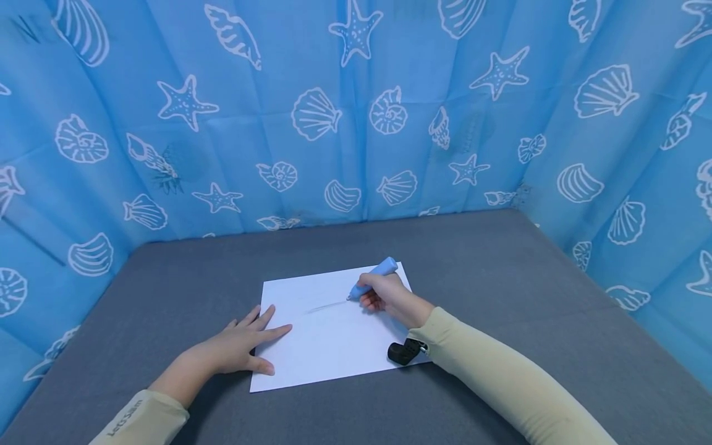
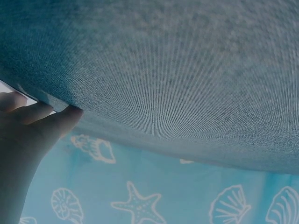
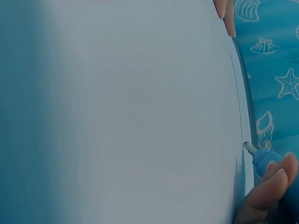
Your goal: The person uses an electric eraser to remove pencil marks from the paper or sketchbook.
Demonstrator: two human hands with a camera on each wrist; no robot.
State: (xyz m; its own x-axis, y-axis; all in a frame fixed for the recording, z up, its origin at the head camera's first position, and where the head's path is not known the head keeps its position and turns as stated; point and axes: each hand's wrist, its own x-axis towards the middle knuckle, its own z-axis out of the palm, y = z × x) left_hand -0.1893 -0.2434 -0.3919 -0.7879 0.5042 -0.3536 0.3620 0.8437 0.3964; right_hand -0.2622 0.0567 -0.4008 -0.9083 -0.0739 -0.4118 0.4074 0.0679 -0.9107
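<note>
A white sheet of paper (image 1: pixel 334 346) lies on the grey cloth. My right hand (image 1: pixel 392 295) pinches a thick blue pen (image 1: pixel 384 267) over the sheet's far right part, its rear end pointing up and right. The pen's narrow metal tip (image 3: pixel 250 148) is right at the paper in the right wrist view. From that tip a thin, faint grey line (image 1: pixel 327 307) runs leftward across the sheet. My left hand (image 1: pixel 239 346) rests spread at the sheet's left edge, thumb and fingertips on or beside the paper. In the left wrist view, several of its fingers (image 2: pixel 65 119) show, extended.
Grey cloth (image 1: pixel 500 266) covers the table all around the paper. A blue curtain (image 1: pixel 345 148) with white shells and starfish hangs behind it and along both sides. A black wrist camera (image 1: pixel 403 352) hangs under my right wrist, above the sheet's near right corner.
</note>
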